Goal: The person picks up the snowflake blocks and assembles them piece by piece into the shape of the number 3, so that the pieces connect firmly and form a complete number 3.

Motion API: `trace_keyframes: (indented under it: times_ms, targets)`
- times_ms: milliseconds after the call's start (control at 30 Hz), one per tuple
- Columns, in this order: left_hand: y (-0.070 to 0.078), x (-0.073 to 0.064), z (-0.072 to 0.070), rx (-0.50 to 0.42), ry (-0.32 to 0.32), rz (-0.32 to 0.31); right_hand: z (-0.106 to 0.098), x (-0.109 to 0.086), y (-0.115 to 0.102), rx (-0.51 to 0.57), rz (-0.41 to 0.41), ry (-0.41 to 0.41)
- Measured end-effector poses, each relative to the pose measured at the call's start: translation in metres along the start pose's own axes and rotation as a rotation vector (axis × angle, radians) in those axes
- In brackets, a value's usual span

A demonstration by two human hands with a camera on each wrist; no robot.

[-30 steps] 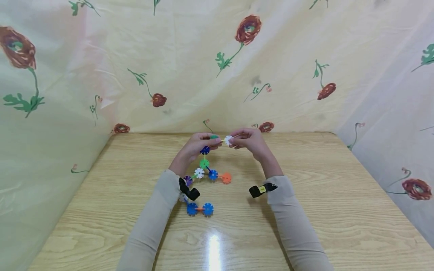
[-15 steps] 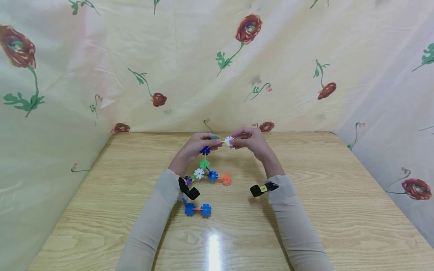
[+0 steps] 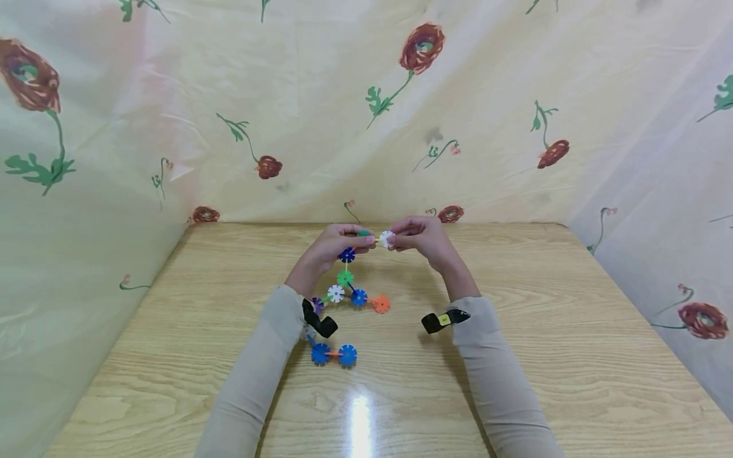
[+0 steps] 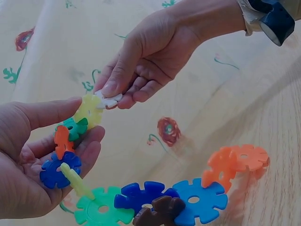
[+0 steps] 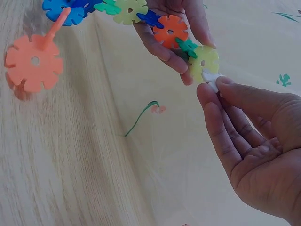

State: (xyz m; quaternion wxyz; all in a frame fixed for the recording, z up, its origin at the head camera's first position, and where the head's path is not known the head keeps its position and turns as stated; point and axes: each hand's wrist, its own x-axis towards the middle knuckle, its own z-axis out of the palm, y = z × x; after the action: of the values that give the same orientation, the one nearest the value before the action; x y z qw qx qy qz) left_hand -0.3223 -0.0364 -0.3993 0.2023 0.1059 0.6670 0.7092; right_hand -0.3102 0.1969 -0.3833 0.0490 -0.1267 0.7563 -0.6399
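Near the table's far edge my left hand pinches a pale yellow notched disc at the end of a chain of interlocking discs. A green disc, an orange disc and a dark blue disc follow it along my left fingers. Between thumb and fingers my right hand holds a white notched disc. In both wrist views the white disc's edge meets the yellow disc's edge at an angle. How deep the slots engage is hard to tell.
More of the chain hangs toward the table: a bright green disc, a blue disc and an orange end disc. Two blue discs joined by an orange one lie nearer. Behind rises a flowered cloth.
Both hands stay nearly in place, with the yellow and white discs still pinched together. The lower blue discs have shifted slightly left.
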Motion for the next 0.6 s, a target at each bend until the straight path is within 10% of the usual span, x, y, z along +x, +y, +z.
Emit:
trace_keyframes:
  times_ms: [600]
  targets:
    - [-0.001,0.002,0.004,-0.055,0.051,0.02,0.014,0.001,0.001,0.104,0.002,0.131]
